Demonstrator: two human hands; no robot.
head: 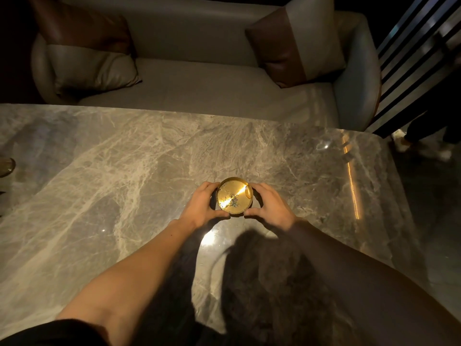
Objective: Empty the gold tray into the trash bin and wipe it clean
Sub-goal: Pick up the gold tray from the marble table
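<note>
A small round gold tray sits on the marble table, near its middle. Grey ash specks lie scattered inside it, and a small butt-like piece rests at its right rim. My left hand cups the tray's left side, fingers curled around its dark outer wall. My right hand wraps the right side the same way. Both thumbs meet at the near edge of the tray. No trash bin or cloth is in view.
A grey sofa with brown-and-cream cushions stands behind the table's far edge. Dark slats and another person's feet are at the right, past the table's right edge. A brown object shows at the left border.
</note>
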